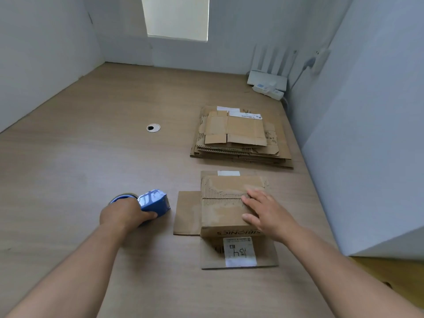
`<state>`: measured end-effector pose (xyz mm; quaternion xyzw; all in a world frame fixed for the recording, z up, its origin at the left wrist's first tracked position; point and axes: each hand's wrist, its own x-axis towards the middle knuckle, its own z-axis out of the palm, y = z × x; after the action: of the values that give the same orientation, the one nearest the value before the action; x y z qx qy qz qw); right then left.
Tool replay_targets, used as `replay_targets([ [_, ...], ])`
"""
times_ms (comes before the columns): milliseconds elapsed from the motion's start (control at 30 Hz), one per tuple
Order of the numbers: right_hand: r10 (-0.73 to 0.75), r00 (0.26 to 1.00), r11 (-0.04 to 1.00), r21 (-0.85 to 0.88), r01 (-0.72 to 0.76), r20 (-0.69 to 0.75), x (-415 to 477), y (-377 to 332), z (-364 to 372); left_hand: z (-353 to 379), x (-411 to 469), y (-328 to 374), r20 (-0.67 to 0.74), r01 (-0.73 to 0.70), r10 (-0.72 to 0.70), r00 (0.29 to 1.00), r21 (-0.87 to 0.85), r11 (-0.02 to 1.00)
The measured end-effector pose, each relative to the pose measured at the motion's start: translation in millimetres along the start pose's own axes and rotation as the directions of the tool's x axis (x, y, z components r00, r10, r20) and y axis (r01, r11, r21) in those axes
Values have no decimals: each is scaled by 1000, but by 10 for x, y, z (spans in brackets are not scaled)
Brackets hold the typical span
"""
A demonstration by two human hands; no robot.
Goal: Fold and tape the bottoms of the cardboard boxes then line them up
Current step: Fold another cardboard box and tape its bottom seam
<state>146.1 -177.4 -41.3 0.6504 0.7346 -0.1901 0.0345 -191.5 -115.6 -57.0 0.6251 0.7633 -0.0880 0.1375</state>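
Cardboard box [226,210] sits near the table's [91,134] right edge, top flaps folded closed. My right hand [263,212] lies flat on the seam, fingers straight. My left hand [125,213] grips the blue tape dispenser [154,201], just left of the box. Flattened boxes [238,136] stacked behind, toward the far right corner.

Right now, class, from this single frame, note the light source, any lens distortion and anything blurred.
Head view: soft daylight from the overexposed window, faint shadows only; head view: wide-angle distortion slants the side wall and table edges; head view: the blue tape dispenser looks slightly smeared, fine print on the box label unreadable.
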Motion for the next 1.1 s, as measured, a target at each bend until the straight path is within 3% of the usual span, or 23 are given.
replay_targets([
  [100, -8, 1000, 1000, -11, 8, -3, 5, 21, -4, -100, -143, 121, -142, -67, 56, 988, -74, 995],
  [200, -23, 1000, 999, -27, 22, -14, 13, 39, 16, -384, -418, 387, -241, -255, 210, 947, -172, 952],
  [300, -37, 998, 998, -48, 35, -41, -7, 45, 52, -588, -706, 741, -212, -450, 422, 881, -103, 887],
  [400, -27, 998, 999, 21, 28, -65, -18, 60, 66, -562, -794, 1073, -125, -519, 514, 848, -6, 855],
  [533, -79, 993, 991, 103, 88, -87, -50, 134, 32, -384, -728, 1318, -42, -524, 529, 848, 87, 847],
  [633, -69, 990, 942, 318, 106, -124, -101, 205, -50, -362, -683, 1389, -14, -516, 521, 853, 127, 847],
  [733, 45, 988, 752, 656, 66, -150, -106, 243, -111, -403, -672, 1429, 25, -514, 518, 855, 167, 841],
  [833, 113, 983, 548, 835, 60, -144, -45, 230, -129, -414, -650, 1456, 57, -519, 518, 853, 190, 834],
  [967, 162, 961, 575, 813, 95, -226, 20, 209, -173, -452, -633, 1499, 100, -523, 514, 852, 194, 830],
  [1100, 151, 963, 591, 801, 91, -221, 10, 211, -214, -495, -571, 1522, 139, -514, 497, 857, 163, 842],
])
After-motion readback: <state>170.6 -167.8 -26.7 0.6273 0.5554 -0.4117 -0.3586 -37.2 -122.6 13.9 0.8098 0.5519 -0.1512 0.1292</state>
